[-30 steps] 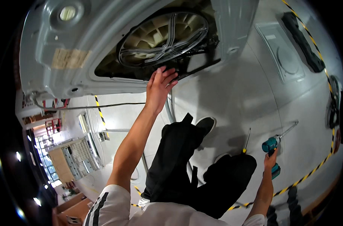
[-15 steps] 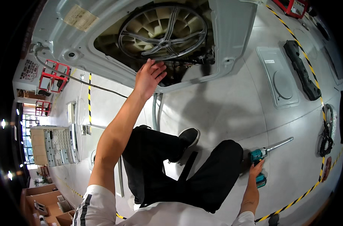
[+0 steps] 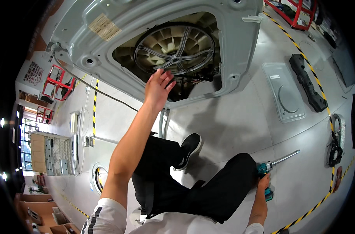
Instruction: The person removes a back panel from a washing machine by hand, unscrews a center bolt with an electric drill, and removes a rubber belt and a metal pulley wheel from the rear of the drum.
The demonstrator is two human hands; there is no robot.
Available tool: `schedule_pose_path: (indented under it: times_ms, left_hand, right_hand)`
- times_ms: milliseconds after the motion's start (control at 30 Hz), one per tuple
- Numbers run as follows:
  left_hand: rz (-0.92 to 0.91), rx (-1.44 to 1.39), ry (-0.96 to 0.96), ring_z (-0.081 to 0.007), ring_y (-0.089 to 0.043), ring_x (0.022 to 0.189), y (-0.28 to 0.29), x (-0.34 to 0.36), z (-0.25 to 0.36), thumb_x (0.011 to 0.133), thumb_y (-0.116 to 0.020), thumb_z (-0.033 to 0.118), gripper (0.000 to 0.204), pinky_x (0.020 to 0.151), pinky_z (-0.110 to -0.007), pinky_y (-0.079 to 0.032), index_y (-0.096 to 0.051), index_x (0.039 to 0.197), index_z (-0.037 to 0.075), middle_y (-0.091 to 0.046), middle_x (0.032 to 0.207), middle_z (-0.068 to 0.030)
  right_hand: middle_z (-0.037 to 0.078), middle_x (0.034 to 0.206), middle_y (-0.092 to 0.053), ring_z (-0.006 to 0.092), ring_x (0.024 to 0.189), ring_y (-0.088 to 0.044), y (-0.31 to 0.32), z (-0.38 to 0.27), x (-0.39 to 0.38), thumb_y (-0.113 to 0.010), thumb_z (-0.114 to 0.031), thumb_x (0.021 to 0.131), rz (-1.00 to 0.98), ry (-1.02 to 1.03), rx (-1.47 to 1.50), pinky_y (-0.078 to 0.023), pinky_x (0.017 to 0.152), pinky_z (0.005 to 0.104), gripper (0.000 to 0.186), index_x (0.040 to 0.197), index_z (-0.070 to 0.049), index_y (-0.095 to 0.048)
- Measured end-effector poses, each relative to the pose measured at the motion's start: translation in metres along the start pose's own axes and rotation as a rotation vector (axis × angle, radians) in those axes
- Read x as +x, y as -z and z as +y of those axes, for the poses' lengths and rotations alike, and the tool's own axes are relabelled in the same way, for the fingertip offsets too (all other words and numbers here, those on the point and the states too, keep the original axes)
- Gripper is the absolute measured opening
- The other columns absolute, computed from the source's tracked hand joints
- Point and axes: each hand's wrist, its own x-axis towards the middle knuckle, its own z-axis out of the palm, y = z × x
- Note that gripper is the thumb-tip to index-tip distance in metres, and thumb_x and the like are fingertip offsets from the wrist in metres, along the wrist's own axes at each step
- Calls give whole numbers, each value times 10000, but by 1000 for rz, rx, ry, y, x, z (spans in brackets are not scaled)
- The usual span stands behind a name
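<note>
The person's left hand (image 3: 158, 89) is raised to the lower rim of a spoked wheel (image 3: 176, 60), its grip loose and wide, the fingers slightly curled and with nothing visible between them; whether the fingertips touch the rim cannot be told; the wheel sits in the opening of a grey metal housing (image 3: 237, 50), which bears a pale label (image 3: 104, 27); the right hand (image 3: 264, 181), low beside the person's right knee (image 3: 241, 167), has its grip wrapped round the handle of a teal power driver (image 3: 264, 168), whose long metal shaft (image 3: 285, 157) points outward to the right; beyond it, on the floor (image 3: 232, 124), a grey cover panel (image 3: 285, 93) lies beside a black elongated part (image 3: 308, 84), near yellow-and-black tape (image 3: 290, 36).
</note>
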Motion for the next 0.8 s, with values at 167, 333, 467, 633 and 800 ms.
schedule_pose_path:
  times_ms: [167, 333, 467, 633, 800]
  left_hand:
    - [95, -172, 4, -250, -544, 1024, -6, 10, -6, 935, -510, 228, 232, 924, -431, -450, -452, 1068, 47, -559, 1050, -121]
    - [44, -152, -87, -234, -545, 1010, -12, 15, -3, 914, -550, 236, 283, 904, -418, -455, -444, 1091, 43, -548, 1061, -116]
    - [-4, -79, -178, -220, -544, 999, -21, 21, 2, 899, -581, 232, 330, 890, -407, -459, -438, 1128, 42, -540, 1056, -104]
    - [-5, 0, -257, -162, -545, 947, -15, 28, 10, 877, -614, 199, 358, 840, -371, -473, -452, 1145, 25, -535, 984, -61]
    - [29, 64, -298, -151, -553, 906, -14, 41, 14, 866, -640, 182, 324, 807, -322, -484, -479, 1092, 14, -551, 952, -62]
  right_hand:
    - [192, 1166, -528, 396, 1039, -535, 21, -2, -6, -646, -172, 803, -51, -5, 175, -458, 855, 464, 590, 1317, -65, -377]
    - [208, 1142, -544, 407, 1035, -530, 49, -10, -13, -611, -182, 830, 44, 115, -35, -462, 845, 456, 512, 1279, -21, -425]
    - [204, 1100, -571, 334, 976, -590, 75, -25, 30, -580, -102, 855, 140, 193, 465, -491, 813, 375, 472, 1268, 61, -418]
    - [144, 1015, -629, 184, 900, -632, 161, -193, 19, -551, -97, 894, 76, 542, 1000, -490, 803, 264, 380, 1245, 31, -484]
    - [132, 998, -653, 175, 874, -651, 222, -380, -92, -556, -127, 905, -199, 893, 1064, -498, 802, 273, 315, 1177, 34, -554]
